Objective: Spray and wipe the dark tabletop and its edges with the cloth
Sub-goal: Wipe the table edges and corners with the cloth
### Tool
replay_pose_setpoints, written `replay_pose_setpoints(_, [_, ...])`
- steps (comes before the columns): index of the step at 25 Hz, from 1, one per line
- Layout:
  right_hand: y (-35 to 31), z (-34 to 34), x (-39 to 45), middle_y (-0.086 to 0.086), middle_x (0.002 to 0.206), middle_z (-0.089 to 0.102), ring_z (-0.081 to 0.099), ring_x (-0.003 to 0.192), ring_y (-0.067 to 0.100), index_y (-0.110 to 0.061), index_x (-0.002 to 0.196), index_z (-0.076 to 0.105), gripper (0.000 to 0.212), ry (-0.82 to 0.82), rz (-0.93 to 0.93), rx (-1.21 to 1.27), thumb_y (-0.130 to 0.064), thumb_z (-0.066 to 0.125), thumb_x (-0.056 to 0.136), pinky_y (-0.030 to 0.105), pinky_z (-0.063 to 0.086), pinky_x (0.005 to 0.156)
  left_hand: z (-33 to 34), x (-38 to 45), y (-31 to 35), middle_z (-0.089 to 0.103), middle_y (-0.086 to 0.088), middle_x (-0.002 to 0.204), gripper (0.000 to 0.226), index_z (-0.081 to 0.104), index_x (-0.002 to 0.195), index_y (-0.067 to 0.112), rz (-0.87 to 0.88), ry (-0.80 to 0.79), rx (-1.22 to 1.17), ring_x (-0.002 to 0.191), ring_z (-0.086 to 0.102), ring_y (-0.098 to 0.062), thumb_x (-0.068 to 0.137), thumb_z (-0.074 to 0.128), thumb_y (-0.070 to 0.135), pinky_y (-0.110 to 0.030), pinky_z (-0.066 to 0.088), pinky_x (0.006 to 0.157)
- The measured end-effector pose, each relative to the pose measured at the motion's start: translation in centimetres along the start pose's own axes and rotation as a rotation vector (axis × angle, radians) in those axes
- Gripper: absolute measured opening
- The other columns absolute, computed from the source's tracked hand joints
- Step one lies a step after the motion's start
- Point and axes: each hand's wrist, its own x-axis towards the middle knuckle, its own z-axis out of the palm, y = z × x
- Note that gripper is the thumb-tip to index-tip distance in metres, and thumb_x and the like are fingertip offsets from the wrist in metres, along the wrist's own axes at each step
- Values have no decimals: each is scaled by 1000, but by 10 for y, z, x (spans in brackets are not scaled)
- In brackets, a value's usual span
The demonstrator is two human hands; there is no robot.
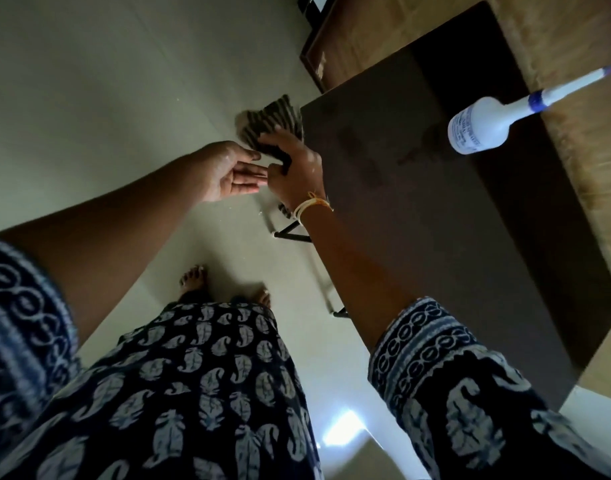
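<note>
Left sleeve (23, 306): dark blue with pale looped print, at the far left edge, ending above the elbow.
Left hand (228, 174): out over the pale floor (106, 98), palm up and empty, fingers straight and close together, tips touching or almost touching the right hand; thumb tip right by the cloth, contact unclear.
Dress (200, 375): dark with pale leaf shapes, filling the bottom centre.
Feet (193, 282): 2, bare, on the floor just above the dress hem, near the table's leg bar (293, 235).
Cloth (273, 123): striped dark and pale, bunched at the table's left edge near its far left corner, part hanging past the edge over the floor, a scrap showing below the right wrist.
Right hand (297, 168): closed on the cloth, fingers curled over it, pressed at the table's left edge.
Wrist threads (311, 204): pale and orange, tied round the right wrist.
Table (435, 254): dark top, long, running from lower right toward upper centre; faint smeared patches near its middle.
Right sleeve (435, 344): same print, over the table's near end.
Bottle (477, 124): white with a blue collar and long nozzle, standing on the table's far right part, well apart from the cloth.
Cabinet (366, 39): wood-toned, beyond the table at the top right.
</note>
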Motion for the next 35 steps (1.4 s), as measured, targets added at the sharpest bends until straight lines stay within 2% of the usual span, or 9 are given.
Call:
replay_pose_setpoints(4, [5,-15,-47,1,102,74,67,98,10,-15,98,76,42,24,215,106,9,54,71,28,51,97,22,-29,-19,67,-9,93,17,58,94,12,9,-9,44,79,68,-20,100,46,23,-30,56,72])
replay_pose_setpoints(9, [7,-71,-87,19,94,69,65,87,31,2,96,69,45,203,692,817,8,41,63,50,53,92,68,-58,-36,65,-10,90,13,61,91,14,175,96,127,81,64,-24,95,56,25,-37,50,80])
replay_pose_setpoints(14, [14,-147,-132,16,83,70,68,73,31,-3,99,61,48,124,753,1455,-6,33,60,38,54,76,141,-77,-59,60,-14,119,57,49,134,18,192,-27,97,109,59,-28,89,58,53,-42,48,89])
replay_pose_setpoints(16, [21,-170,-149,14,73,70,68,65,30,-4,94,59,42,163,758,1498,-7,32,61,37,56,69,172,-79,-69,63,-16,125,74,46,140,24,133,-196,20,117,60,-30,80,62,64,-48,46,99])
replay_pose_setpoints(18, [27,-183,-159,16,85,68,66,79,35,-4,99,60,46,217,724,1516,-7,33,61,47,53,87,204,-83,-76,66,-25,109,73,55,133,17,134,-295,-12,113,64,-34,77,65,63,-48,48,100])
replay_pose_setpoints(19, [33,-191,-161,18,95,66,62,89,37,-6,104,61,51,257,708,1535,-6,33,61,52,46,98,224,-82,-79,44,-30,107,68,59,128,13,160,-286,-10,109,65,-33,78,67,59,-47,49,99])
replay_pose_setpoints(22, [49,-219,-165,19,112,62,57,105,37,-10,115,60,61,372,691,1547,-3,35,60,54,37,109,276,-81,-83,74,-11,104,50,67,118,10,230,-182,1,102,70,-31,80,75,42,-50,54,92])
replay_pose_setpoints(31, [121,-291,-131,23,132,57,54,122,41,-7,131,56,63,618,824,1351,5,29,76,53,42,105,371,-24,-37,71,-13,111,41,62,124,9,325,-144,240,99,70,-26,86,72,22,-44,56,89])
replay_pose_setpoints(35, [161,-317,-104,19,106,68,66,95,33,-1,123,60,38,773,832,1332,-2,38,92,43,55,85,408,21,-7,68,-14,119,38,59,128,8,331,-118,279,107,66,-28,92,65,20,-44,52,96])
